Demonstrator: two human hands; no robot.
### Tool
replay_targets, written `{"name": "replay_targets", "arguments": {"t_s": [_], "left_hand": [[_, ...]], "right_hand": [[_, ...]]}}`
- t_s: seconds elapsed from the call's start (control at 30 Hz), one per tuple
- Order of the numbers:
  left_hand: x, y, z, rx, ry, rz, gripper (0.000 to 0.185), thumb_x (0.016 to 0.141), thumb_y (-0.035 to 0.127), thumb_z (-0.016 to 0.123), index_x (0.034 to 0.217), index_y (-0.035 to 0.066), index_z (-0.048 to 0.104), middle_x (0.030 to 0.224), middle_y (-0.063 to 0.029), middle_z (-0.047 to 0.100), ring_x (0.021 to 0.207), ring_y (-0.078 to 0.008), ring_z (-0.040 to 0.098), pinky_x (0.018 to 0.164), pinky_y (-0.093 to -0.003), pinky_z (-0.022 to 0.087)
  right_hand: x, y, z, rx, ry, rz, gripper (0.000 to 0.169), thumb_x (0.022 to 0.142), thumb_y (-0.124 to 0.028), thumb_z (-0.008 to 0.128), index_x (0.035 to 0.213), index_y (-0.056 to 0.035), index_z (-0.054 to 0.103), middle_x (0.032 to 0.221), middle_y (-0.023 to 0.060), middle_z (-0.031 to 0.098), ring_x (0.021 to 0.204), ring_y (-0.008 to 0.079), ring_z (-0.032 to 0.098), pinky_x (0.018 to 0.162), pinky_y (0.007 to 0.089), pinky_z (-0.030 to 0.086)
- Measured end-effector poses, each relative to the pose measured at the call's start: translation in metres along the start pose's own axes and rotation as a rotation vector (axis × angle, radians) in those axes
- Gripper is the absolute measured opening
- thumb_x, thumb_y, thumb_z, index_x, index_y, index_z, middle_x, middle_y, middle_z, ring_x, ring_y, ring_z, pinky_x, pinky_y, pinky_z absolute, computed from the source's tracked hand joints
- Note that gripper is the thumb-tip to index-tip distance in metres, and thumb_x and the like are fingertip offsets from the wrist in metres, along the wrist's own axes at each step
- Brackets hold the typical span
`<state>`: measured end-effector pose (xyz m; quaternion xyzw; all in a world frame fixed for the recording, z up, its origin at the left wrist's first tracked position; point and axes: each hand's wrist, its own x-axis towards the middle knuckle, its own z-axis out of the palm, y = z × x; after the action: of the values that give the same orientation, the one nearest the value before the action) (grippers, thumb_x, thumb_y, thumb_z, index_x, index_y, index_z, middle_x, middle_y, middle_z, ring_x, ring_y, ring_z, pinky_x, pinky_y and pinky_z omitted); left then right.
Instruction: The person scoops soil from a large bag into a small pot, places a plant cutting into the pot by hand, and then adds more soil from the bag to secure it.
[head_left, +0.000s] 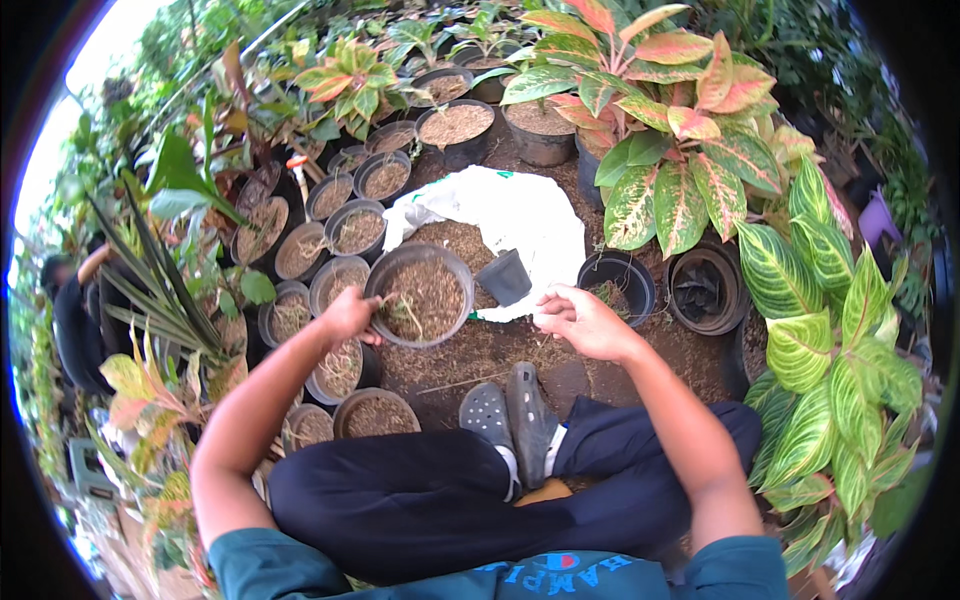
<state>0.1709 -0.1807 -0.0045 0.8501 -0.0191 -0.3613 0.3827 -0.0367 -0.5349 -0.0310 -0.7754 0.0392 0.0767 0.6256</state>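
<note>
My left hand (351, 318) grips the rim of a round black plastic plant pot (427, 300) filled with brown growing mix, with some thin pale-green stems or roots lying on it. To the right, my right hand (577, 321) is raised with the thumb near the bent fingers; whether something small is between them cannot be told. Between the hands a small black pot (505, 277) lies tilted on a white sack (536, 214) that holds loose brown mix (457, 238). A black pot (637, 289) with plant scraps inside stands just beyond my right hand.
Several mix-filled pots (358, 231) stand close together on the left. Leafy potted plants (675, 135) rise at the back right, and striped foliage (817, 337) at the right. Nested empty pots (705, 289) stand near it. A person (79, 322) is at the far left.
</note>
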Motion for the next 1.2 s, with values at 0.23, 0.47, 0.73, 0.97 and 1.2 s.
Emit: {"name": "replay_targets", "arguments": {"t_s": [0.23,0.47,0.73,0.97,1.2], "left_hand": [[-0.007,0.022,0.007,0.117,-0.111,0.062,0.04,0.111,0.029,0.054,0.131,-0.004,0.054,0.092,-0.0142,0.069,0.066,-0.023,0.073,0.059,-0.0323,0.065],[0.021,-0.054,0.031,0.1,-0.17,0.001,0.035,0.114,0.031,0.047,0.126,0.0,0.058,0.081,-0.0088,0.072,0.064,-0.0177,0.072,0.063,-0.0324,0.064],[0.039,-0.087,0.033,0.851,0.017,0.129,0.033,0.086,0.016,0.064,0.112,-0.001,0.076,0.114,-0.0237,0.076,0.113,-0.0384,0.072,0.097,-0.0473,0.058],[0.049,-0.087,0.031,1.021,0.102,0.225,0.029,0.08,0.015,0.068,0.104,0.001,0.076,0.121,-0.0212,0.069,0.119,-0.0392,0.065,0.102,-0.0459,0.055],[0.062,-0.083,0.018,1.055,0.153,0.325,0.025,0.082,0.013,0.067,0.101,-0.001,0.077,0.117,-0.0224,0.072,0.115,-0.0393,0.069,0.097,-0.0473,0.058]], "right_hand": [[0.022,0.018,0.059,0.393,-0.062,0.172,0.054,0.109,-0.03,0.059,0.154,-0.0031,0.042,0.125,0.0168,0.067,0.102,0.0208,0.07,0.086,0.0361,0.059],[0.076,0.072,0.13,0.365,0.091,0.22,0.045,0.106,-0.017,0.057,0.148,-0.0023,0.05,0.111,0.0093,0.068,0.087,0.0153,0.069,0.07,0.0332,0.061],[0.049,0.124,0.198,0.583,0.091,0.238,0.039,0.105,-0.005,0.05,0.143,0.0003,0.049,0.125,0.0143,0.066,0.108,0.0238,0.07,0.084,0.0389,0.065],[0.053,0.131,0.209,0.505,0.087,0.155,0.044,0.106,-0.003,0.051,0.149,0.0002,0.042,0.125,0.016,0.066,0.109,0.0237,0.07,0.092,0.0408,0.063],[0.063,0.113,0.2,0.7,-0.019,0.197,0.058,0.109,-0.006,0.05,0.161,-0.0036,0.024,0.133,0.0209,0.059,0.119,0.0298,0.067,0.105,0.0457,0.058]]}}
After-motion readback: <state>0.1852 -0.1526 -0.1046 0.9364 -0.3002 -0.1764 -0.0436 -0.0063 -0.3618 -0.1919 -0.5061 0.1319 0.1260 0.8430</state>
